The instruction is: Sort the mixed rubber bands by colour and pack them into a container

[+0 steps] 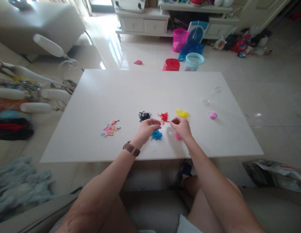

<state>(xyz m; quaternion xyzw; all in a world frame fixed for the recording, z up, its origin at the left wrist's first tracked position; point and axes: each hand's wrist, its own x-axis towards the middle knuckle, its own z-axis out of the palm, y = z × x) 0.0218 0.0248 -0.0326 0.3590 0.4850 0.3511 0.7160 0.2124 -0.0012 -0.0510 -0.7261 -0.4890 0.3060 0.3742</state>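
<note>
My left hand (149, 127), a watch on its wrist, is closed in a pinch beside a pile of red rubber bands (163, 117); what its fingertips hold is too small to make out. From the other side, my right hand (181, 127) pinches one red rubber band (167, 122) at the pile's edge. Black rubber bands (144, 116) lie heaped beyond my left hand, and blue rubber bands (156, 135) in front of it. Yellow rubber bands (182, 113) are just past my right hand, which partly covers pink rubber bands (178, 136).
On the white table (111, 94), a mixed-colour pile of bands (109, 129) lies at the left. A pink round object (213, 115) and a clear plastic piece (205, 102) are at the right. Beyond the far edge stand a red bin (171, 64) and a light-blue basket (194, 60).
</note>
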